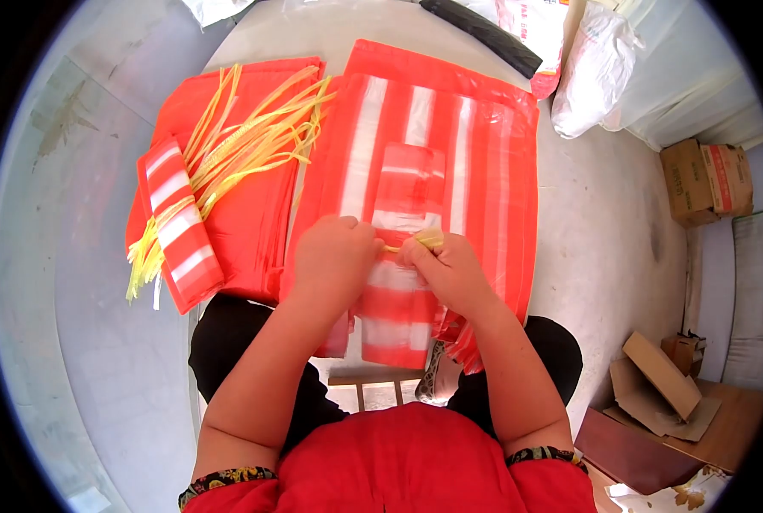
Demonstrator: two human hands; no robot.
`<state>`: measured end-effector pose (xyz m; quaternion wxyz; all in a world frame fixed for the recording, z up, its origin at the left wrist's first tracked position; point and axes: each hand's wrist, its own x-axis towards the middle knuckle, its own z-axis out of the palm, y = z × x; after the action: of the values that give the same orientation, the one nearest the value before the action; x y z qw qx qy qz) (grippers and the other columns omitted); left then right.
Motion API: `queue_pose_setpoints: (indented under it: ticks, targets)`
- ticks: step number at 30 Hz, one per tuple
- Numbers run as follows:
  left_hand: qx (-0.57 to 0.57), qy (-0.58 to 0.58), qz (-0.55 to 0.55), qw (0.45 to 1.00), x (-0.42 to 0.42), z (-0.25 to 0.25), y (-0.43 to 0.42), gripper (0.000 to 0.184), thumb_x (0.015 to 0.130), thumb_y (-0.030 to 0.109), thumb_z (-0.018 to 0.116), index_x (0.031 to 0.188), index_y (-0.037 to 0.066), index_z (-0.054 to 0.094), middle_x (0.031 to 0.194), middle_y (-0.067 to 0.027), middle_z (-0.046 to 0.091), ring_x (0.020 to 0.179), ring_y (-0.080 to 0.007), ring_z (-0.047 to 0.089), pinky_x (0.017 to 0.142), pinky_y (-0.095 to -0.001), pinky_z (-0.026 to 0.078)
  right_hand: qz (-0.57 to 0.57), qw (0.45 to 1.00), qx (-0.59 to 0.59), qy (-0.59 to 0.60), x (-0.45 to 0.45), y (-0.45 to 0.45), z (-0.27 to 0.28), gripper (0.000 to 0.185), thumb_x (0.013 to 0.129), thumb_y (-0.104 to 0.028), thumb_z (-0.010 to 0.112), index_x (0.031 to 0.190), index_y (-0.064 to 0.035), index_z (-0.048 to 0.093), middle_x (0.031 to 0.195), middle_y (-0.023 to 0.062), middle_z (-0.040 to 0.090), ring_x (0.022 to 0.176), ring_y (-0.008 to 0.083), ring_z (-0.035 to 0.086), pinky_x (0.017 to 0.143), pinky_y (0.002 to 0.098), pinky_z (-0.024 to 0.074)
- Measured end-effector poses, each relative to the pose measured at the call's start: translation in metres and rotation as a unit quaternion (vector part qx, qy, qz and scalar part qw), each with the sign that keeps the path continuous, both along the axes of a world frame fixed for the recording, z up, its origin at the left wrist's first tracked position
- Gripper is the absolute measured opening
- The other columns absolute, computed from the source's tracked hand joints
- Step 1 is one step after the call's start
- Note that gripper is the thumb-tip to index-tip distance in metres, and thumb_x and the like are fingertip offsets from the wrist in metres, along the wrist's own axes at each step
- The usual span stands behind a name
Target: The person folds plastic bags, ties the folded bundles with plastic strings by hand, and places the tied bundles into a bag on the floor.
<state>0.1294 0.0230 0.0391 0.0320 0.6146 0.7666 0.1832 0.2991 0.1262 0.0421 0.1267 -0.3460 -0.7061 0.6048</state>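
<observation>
A folded bundle of red-and-white striped plastic bags (407, 197) lies lengthwise in front of me, on top of a stack of wider striped bags (501, 171). Across its middle runs a yellow plastic tie strip (429, 238). My left hand (337, 256) is closed at the bundle's left side, pinching the strip. On the right side, my right hand (446, 268) is closed on the same strip, its thumb and forefinger pressed together. The two hands are close together, with a short stretch of strip between them. Whether a knot is there cannot be made out.
To the left, a tied striped bundle (176, 218) and loose yellow strips (253, 137) rest on a red plastic stack (244, 231). A black roll (482, 36) and a white plastic sack (595, 68) are at the back. Cardboard boxes (698, 184) stand at the right.
</observation>
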Motion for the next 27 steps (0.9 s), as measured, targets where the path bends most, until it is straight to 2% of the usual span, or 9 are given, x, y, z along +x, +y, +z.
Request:
queue_pose_setpoints:
  ticks: [1, 4, 8, 13, 16, 19, 22, 25, 27]
  targets:
    - [0.032, 0.009, -0.018, 0.999, -0.002, 0.003, -0.001, 0.021, 0.088, 0.024, 0.076, 0.081, 0.006, 0.070, 0.081, -0.0098, 0.068, 0.080, -0.0318, 0.064, 0.071, -0.0447, 0.053, -0.006, 1.000, 0.019, -0.008, 0.000, 0.001, -0.003, 0.028, 0.103, -0.019, 0.063, 0.088, 0.0033, 0.071, 0.079, 0.0045, 0.064, 0.070, 0.0107, 0.057, 0.062, 0.0303, 0.0471]
    - [0.116, -0.062, -0.003, 0.991, -0.012, 0.009, -0.001, 0.017, 0.085, 0.019, 0.078, 0.073, 0.007, 0.074, 0.075, -0.0060, 0.066, 0.078, -0.0240, 0.060, 0.078, -0.0386, 0.050, 0.028, 0.991, 0.127, -0.023, 0.000, 0.002, -0.006, 0.028, 0.103, -0.022, 0.064, 0.089, 0.0022, 0.071, 0.075, 0.0061, 0.063, 0.069, 0.0116, 0.057, 0.062, 0.0310, 0.0470]
    - [0.077, -0.226, -0.025, 0.971, -0.014, 0.015, -0.005, 0.014, 0.085, 0.016, 0.079, 0.082, 0.003, 0.074, 0.075, -0.0075, 0.065, 0.076, -0.0243, 0.061, 0.074, -0.0386, 0.050, 0.020, 0.986, 0.149, -0.070, -0.004, -0.006, 0.004, 0.027, 0.098, -0.026, 0.070, 0.090, -0.0003, 0.070, 0.079, 0.0099, 0.065, 0.073, 0.0179, 0.062, 0.067, 0.0341, 0.0496]
    - [-0.007, -0.453, -0.116, 0.884, 0.002, 0.017, -0.009, 0.006, 0.092, 0.005, 0.074, 0.096, 0.002, 0.074, 0.086, -0.0077, 0.067, 0.080, -0.0196, 0.061, 0.074, -0.0341, 0.050, 0.017, 0.956, 0.273, -0.104, -0.008, -0.017, -0.004, 0.016, 0.096, -0.025, 0.071, 0.093, -0.0089, 0.071, 0.086, 0.0152, 0.068, 0.086, 0.0359, 0.068, 0.074, 0.0444, 0.0540]
    - [0.044, -0.541, -0.168, 0.823, 0.004, 0.011, -0.008, 0.014, 0.091, -0.001, 0.072, 0.104, 0.002, 0.075, 0.095, -0.0075, 0.070, 0.084, -0.0187, 0.065, 0.075, -0.0345, 0.052, 0.005, 0.964, 0.265, -0.010, -0.003, -0.018, -0.010, 0.014, 0.098, -0.021, 0.068, 0.099, -0.0073, 0.070, 0.090, 0.0168, 0.069, 0.089, 0.0378, 0.068, 0.075, 0.0447, 0.0544]
    - [0.065, -0.453, -0.049, 0.888, 0.008, 0.024, 0.000, 0.017, 0.090, 0.000, 0.072, 0.107, 0.002, 0.074, 0.100, -0.0087, 0.070, 0.090, -0.0207, 0.069, 0.077, -0.0345, 0.054, -0.033, 0.987, 0.147, 0.054, -0.006, -0.015, -0.015, 0.013, 0.099, -0.017, 0.065, 0.101, -0.0045, 0.069, 0.094, 0.0190, 0.069, 0.089, 0.0382, 0.068, 0.076, 0.0442, 0.0544]
    - [0.095, -0.231, -0.062, 0.966, 0.013, 0.010, 0.002, 0.018, 0.089, 0.001, 0.073, 0.107, 0.003, 0.075, 0.102, -0.0087, 0.070, 0.089, -0.0215, 0.069, 0.076, -0.0339, 0.053, -0.009, 0.986, 0.162, 0.046, -0.004, -0.012, -0.010, 0.015, 0.101, -0.017, 0.064, 0.103, -0.0019, 0.068, 0.092, 0.0207, 0.068, 0.084, 0.0384, 0.065, 0.074, 0.0434, 0.0531]
    - [0.051, -0.228, -0.037, 0.972, 0.010, -0.001, -0.001, 0.017, 0.089, 0.004, 0.074, 0.106, 0.004, 0.075, 0.103, -0.0089, 0.071, 0.087, -0.0231, 0.067, 0.074, -0.0322, 0.052, 0.004, 0.994, 0.101, 0.037, -0.001, -0.006, -0.011, 0.013, 0.100, -0.015, 0.066, 0.102, -0.0018, 0.067, 0.085, 0.0171, 0.067, 0.078, 0.0300, 0.064, 0.071, 0.0391, 0.0513]
    - [0.020, -0.271, -0.014, 0.962, 0.006, -0.001, 0.000, 0.012, 0.092, 0.007, 0.074, 0.103, 0.003, 0.075, 0.096, -0.0072, 0.071, 0.082, -0.0188, 0.066, 0.071, -0.0308, 0.051, -0.019, 0.998, 0.025, 0.051, -0.003, -0.006, -0.002, 0.006, 0.098, -0.009, 0.067, 0.098, -0.0031, 0.066, 0.079, 0.0053, 0.058, 0.072, 0.0135, 0.051, 0.065, 0.0293, 0.0437]
